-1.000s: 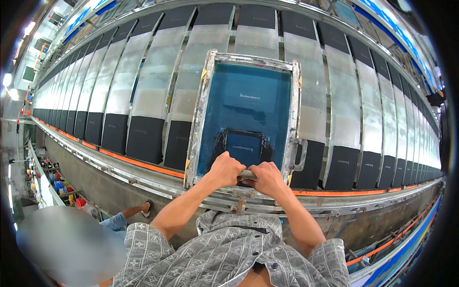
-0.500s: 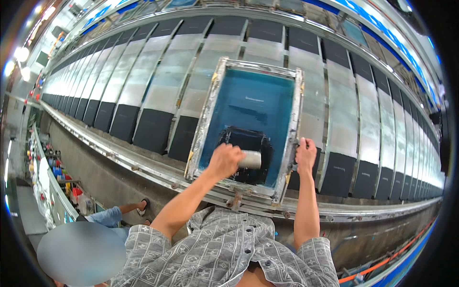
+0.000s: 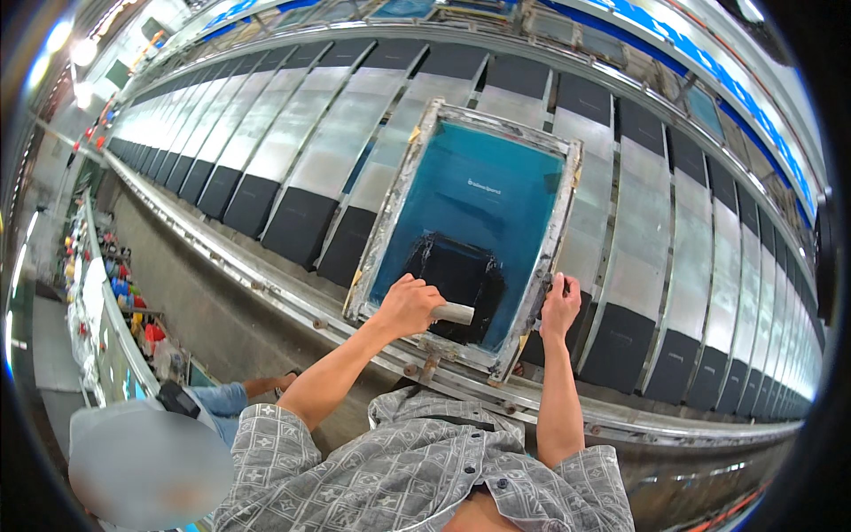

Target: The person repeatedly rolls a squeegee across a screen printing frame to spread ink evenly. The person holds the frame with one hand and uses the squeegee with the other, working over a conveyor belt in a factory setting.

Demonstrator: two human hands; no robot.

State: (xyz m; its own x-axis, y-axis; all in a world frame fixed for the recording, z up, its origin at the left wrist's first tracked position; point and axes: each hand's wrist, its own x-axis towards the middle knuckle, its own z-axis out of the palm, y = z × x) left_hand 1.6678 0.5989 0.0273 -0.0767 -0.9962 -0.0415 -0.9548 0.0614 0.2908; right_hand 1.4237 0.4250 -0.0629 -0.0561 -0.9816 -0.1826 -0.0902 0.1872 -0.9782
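In front of me lies a screen-printing frame [image 3: 465, 204] with blue mesh and a rough silver border, a small white print in its upper part and a patch of dark ink [image 3: 465, 279] low on it. My left hand [image 3: 408, 303] is closed on a pale squeegee [image 3: 454, 313] over the ink at the near end. My right hand [image 3: 561, 301] is closed at the frame's right edge, on its side handle, which is mostly hidden by the fingers.
A long row of slanted pallets [image 3: 629, 337] with black cloth pieces runs both ways under the frame, along a metal rail [image 3: 319, 324]. Another person [image 3: 226, 395] in blue shorts is at lower left, near coloured containers [image 3: 146, 330]. Blue rails run along the back.
My right hand has left the squeegee and moved to the frame's right side. My left hand still holds the squeegee. The view has turned, so the row of pallets appears more tilted.
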